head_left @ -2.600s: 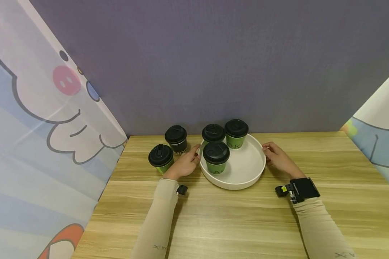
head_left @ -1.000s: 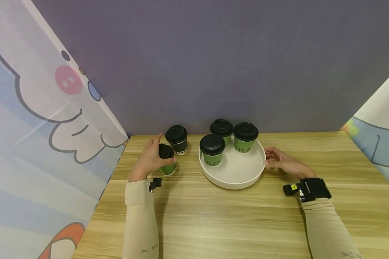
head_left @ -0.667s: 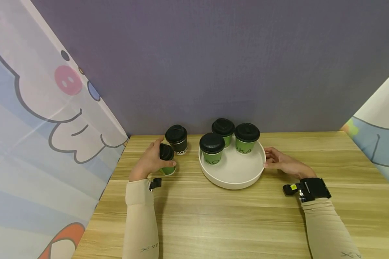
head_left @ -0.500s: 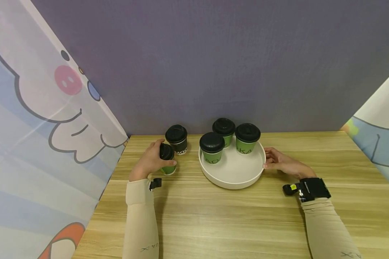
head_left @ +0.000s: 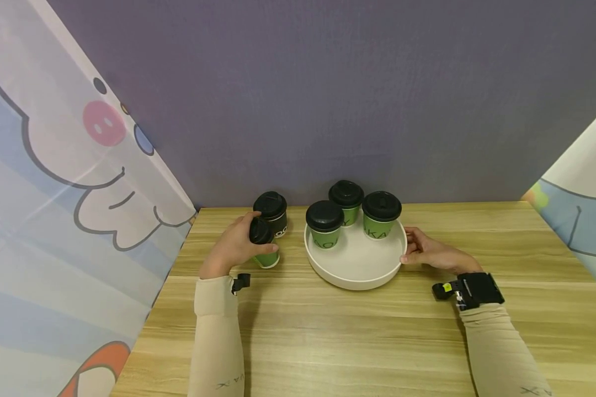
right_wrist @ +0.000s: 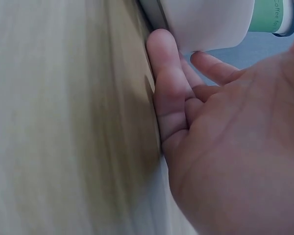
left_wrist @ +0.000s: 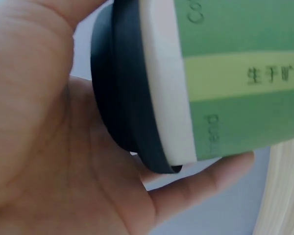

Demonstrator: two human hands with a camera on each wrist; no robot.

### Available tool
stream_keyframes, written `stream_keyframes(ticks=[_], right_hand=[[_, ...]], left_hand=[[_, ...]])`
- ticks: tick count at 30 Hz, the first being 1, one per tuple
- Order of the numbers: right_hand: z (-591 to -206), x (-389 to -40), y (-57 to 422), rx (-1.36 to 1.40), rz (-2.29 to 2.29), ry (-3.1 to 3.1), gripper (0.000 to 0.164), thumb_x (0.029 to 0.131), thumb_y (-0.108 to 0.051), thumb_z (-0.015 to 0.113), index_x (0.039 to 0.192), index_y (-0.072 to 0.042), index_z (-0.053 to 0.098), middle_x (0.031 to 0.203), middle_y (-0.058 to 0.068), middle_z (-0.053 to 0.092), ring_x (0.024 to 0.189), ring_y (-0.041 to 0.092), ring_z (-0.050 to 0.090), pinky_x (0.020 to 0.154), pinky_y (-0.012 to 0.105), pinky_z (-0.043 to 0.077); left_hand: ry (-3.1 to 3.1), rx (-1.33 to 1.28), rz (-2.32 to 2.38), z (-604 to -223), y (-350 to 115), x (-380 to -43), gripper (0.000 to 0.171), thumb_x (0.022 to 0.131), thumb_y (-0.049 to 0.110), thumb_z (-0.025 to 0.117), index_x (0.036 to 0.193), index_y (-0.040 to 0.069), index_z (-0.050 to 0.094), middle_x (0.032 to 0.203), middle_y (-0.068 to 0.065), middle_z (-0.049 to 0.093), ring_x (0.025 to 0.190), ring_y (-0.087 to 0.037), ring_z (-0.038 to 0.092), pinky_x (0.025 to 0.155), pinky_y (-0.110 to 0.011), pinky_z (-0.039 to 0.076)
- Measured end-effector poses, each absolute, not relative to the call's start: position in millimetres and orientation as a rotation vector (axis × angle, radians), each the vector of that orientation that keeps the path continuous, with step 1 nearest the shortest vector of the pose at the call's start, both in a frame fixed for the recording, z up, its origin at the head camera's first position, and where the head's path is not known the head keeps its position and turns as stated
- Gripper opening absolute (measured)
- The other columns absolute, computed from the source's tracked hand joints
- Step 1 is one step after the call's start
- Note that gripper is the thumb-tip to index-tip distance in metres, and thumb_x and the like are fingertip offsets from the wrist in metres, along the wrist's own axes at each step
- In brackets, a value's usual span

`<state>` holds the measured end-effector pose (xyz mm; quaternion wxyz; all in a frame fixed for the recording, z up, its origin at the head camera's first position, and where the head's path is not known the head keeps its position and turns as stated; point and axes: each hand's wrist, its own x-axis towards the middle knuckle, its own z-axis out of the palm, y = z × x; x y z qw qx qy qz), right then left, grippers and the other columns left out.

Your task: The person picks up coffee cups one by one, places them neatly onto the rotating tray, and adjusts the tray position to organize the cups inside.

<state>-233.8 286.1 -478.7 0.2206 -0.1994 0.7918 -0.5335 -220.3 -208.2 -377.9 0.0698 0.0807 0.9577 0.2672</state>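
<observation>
My left hand [head_left: 230, 248] grips a green paper coffee cup [head_left: 266, 259] with a black lid, left of the tray. In the left wrist view the palm is at the lid of this cup [left_wrist: 235, 103], and one finger lies along its side. A round white tray [head_left: 360, 264] bears three green lidded cups: one at front left [head_left: 325, 238], one at the back [head_left: 350, 215] and one at right [head_left: 377, 227]. My right hand [head_left: 434, 253] holds the tray's right edge, thumb at the rim. In the right wrist view, fingers [right_wrist: 169, 88] touch the outer wall of the tray [right_wrist: 206, 24].
A black lidded cup [head_left: 278, 225] stands just behind the gripped cup. The wooden table [head_left: 347, 336] meets a grey-purple wall [head_left: 328, 99] at the back. Cartoon-printed cloth hangs at left [head_left: 54, 220] and right [head_left: 591, 204].
My left hand has left the tray's edge and taken hold of the green cup, which has shifted slightly right. The tray's cups have swung clockwise, with my right hand still at the edge.
</observation>
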Motion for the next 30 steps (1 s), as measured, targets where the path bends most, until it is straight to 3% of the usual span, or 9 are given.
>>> stream_keyframes(ticks=[8,14,18,21,26,30], right_hand=[[-478,-234,284,-0.536,-1.441,2.197,0.093,0.093,-0.011,0.074,0.157,0.005,0.008,0.128,0.028,0.049,0.102,0.015,0.057,0.085,0.022,0.05],[-476,-234,279,-0.529,-1.371,2.246,0.108,0.088,-0.018,0.08,0.159,0.004,0.001,0.137,0.031,0.043,0.111,0.025,0.052,0.089,0.024,0.047],[-475,-233,276,-0.559,-1.313,2.294,0.116,0.086,-0.024,0.082,0.159,0.004,-0.003,0.144,0.033,0.038,0.121,0.034,0.047,0.094,0.027,0.044],[-477,-233,276,-0.579,-1.3,2.303,0.117,0.086,-0.029,0.083,0.159,0.004,-0.003,0.142,0.032,0.04,0.119,0.032,0.048,0.093,0.026,0.044],[-481,-235,284,-0.584,-1.343,2.276,0.101,0.097,-0.029,0.072,0.16,0.005,0.001,0.133,0.03,0.046,0.111,0.025,0.052,0.09,0.021,0.047],[-480,-234,287,-0.57,-1.365,2.285,0.076,0.108,-0.025,0.052,0.161,0.005,0.007,0.152,0.033,0.036,0.132,0.036,0.046,0.096,0.019,0.044]], left_hand=[[2.882,0.322,0.87,-369,-197,-216,0.105,0.076,0.056,0.086,0.159,0.018,0.034,0.159,-0.017,0.042,0.144,-0.037,0.045,0.115,-0.057,0.039],[2.87,0.347,0.903,-365,-190,-212,0.106,0.076,0.06,0.084,0.16,0.022,0.031,0.161,-0.015,0.041,0.144,-0.037,0.045,0.114,-0.057,0.041],[2.866,0.354,0.952,-361,-184,-209,0.109,0.074,0.063,0.084,0.159,0.023,0.03,0.155,-0.015,0.046,0.137,-0.037,0.052,0.11,-0.056,0.044],[2.881,0.382,0.98,-359,-181,-207,0.106,0.072,0.063,0.085,0.156,0.022,0.034,0.148,-0.015,0.053,0.129,-0.036,0.058,0.107,-0.054,0.047],[2.909,0.432,1.009,-356,-175,-205,0.1,0.071,0.065,0.085,0.152,0.024,0.04,0.144,-0.01,0.057,0.126,-0.032,0.06,0.105,-0.051,0.049],[2.941,0.474,1.034,-354,-171,-203,0.099,0.07,0.067,0.084,0.151,0.026,0.043,0.147,-0.003,0.055,0.127,-0.029,0.058,0.106,-0.05,0.048]])
